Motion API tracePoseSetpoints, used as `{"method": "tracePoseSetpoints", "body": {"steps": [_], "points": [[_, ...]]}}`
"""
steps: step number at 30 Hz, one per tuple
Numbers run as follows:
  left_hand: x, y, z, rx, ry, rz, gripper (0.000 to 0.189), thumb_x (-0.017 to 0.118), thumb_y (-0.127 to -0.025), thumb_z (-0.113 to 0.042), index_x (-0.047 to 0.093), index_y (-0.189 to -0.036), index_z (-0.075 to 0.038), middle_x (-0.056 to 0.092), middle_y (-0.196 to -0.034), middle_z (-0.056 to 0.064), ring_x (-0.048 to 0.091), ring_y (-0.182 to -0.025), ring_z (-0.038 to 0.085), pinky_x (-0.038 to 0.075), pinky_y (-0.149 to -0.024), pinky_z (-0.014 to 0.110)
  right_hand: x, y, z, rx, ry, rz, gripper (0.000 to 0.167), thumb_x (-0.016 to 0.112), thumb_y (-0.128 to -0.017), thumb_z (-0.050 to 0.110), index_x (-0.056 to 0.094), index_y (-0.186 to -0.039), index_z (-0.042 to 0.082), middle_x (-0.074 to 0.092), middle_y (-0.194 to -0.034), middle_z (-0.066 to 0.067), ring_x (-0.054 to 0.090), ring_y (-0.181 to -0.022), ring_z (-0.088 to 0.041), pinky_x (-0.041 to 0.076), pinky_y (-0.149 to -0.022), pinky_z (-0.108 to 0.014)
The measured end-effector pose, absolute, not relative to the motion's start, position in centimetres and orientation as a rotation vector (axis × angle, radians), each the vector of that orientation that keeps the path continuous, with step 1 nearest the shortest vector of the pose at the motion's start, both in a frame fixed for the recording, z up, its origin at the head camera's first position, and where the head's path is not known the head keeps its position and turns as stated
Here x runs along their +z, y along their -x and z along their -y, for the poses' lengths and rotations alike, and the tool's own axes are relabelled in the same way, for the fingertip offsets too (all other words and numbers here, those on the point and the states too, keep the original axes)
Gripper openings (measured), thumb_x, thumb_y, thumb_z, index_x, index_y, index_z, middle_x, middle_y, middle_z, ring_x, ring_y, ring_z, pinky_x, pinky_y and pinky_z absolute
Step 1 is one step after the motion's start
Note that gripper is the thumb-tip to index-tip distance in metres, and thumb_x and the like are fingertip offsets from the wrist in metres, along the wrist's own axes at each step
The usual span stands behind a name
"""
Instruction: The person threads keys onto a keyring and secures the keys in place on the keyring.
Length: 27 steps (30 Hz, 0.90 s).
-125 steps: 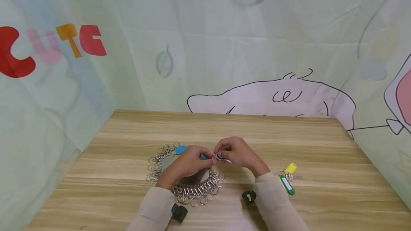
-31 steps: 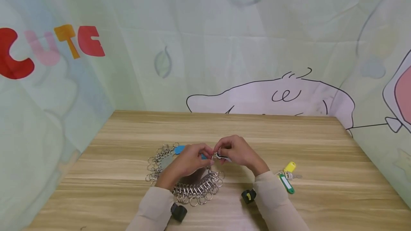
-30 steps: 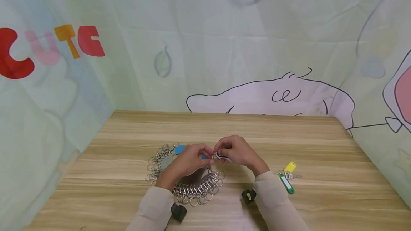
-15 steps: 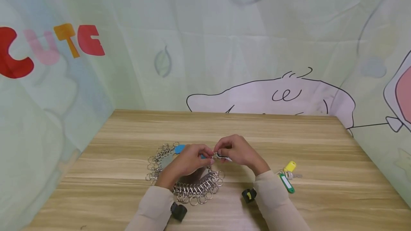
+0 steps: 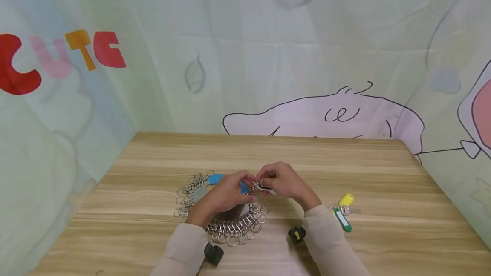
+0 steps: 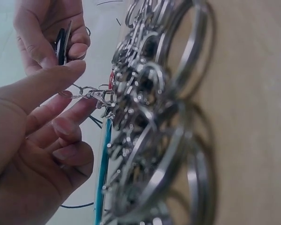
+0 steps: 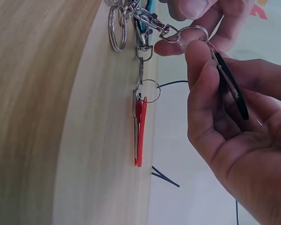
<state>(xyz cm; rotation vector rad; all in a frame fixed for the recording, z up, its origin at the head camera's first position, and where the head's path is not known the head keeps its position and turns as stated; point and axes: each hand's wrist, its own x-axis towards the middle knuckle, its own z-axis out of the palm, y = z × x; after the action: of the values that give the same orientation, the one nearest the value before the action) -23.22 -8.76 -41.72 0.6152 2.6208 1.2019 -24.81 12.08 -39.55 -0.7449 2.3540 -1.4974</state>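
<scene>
In the head view a grey round piece (image 5: 198, 192), edged with metal clasps and split rings (image 5: 232, 231), lies under my left hand (image 5: 228, 191). That hand's thumb stands apart from its index finger. Its fingertips are right at a split ring (image 7: 194, 33) joined to a swivel clasp (image 7: 154, 22). Opposite, my right hand (image 5: 284, 181) pinches a black key tag (image 7: 232, 86) on this ring, a flat metal piece alongside it. Below, in the right wrist view, a red key tag (image 7: 141, 133) hangs from another clasp. Blue pieces (image 5: 216, 178) show at the round piece's far side.
Keys with a yellow tag (image 5: 348, 199) and a green tag (image 5: 342, 219) lie to the right on the wooden table (image 5: 172, 152). Black wrist devices sit by the left sleeve (image 5: 213, 254) and right sleeve (image 5: 297, 235). A printed cloth (image 5: 249, 63) stands behind.
My left thumb has moved down, away from the index finger, where the two were close together before. The right hand keeps its grip on the black key tag. The loose keys have not moved.
</scene>
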Motion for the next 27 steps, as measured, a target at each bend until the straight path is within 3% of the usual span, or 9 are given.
{"method": "tracePoseSetpoints", "body": {"steps": [5, 11, 18, 27], "points": [[-41.73, 23.16, 8.75, 1.198, -0.65, -2.64, 0.035, 0.083, -0.085, -0.014, 0.062, -0.113, -0.012, 0.066, -0.103, -0.001, 0.061, -0.089, 0.018, 0.05, -0.075, 0.038, -39.21, 24.42, -11.88, -1.533, 0.703, -2.333, 0.014, 0.059, -0.093, -0.006, 0.072, -0.095, -0.003, 0.072, -0.082, -0.016, 0.07, -0.068, -0.033, 0.056, -0.064, -0.045], [-41.73, 23.1, 8.81, 1.188, -0.654, -2.645, 0.02, 0.079, -0.088, -0.013, 0.065, -0.103, -0.012, 0.066, -0.097, -0.002, 0.058, -0.08, 0.014, 0.048, -0.069, 0.035, -39.39, 24.78, -11.93, -1.518, 0.66, -2.34, 0.016, 0.058, -0.094, -0.005, 0.073, -0.093, 0.0, 0.072, -0.08, -0.012, 0.07, -0.066, -0.025, 0.055, -0.062, -0.037], [-41.74, 22.96, 8.91, 1.188, -0.659, -2.634, 0.016, 0.078, -0.089, -0.015, 0.069, -0.101, -0.012, 0.065, -0.091, -0.006, 0.053, -0.071, 0.013, 0.045, -0.062, 0.031, -39.47, 24.79, -11.98, -1.501, 0.673, -2.35, 0.016, 0.057, -0.094, -0.005, 0.073, -0.092, 0.001, 0.072, -0.078, -0.01, 0.069, -0.066, -0.024, 0.055, -0.062, -0.037], [-41.74, 23.01, 8.99, 1.195, -0.649, -2.617, 0.014, 0.077, -0.09, -0.017, 0.074, -0.102, -0.012, 0.066, -0.089, -0.008, 0.054, -0.07, 0.014, 0.045, -0.06, 0.032, -39.52, 24.69, -12.01, -1.503, 0.721, -2.359, 0.016, 0.059, -0.093, -0.006, 0.073, -0.092, 0.0, 0.072, -0.079, -0.013, 0.07, -0.066, -0.029, 0.056, -0.061, -0.04]]}}
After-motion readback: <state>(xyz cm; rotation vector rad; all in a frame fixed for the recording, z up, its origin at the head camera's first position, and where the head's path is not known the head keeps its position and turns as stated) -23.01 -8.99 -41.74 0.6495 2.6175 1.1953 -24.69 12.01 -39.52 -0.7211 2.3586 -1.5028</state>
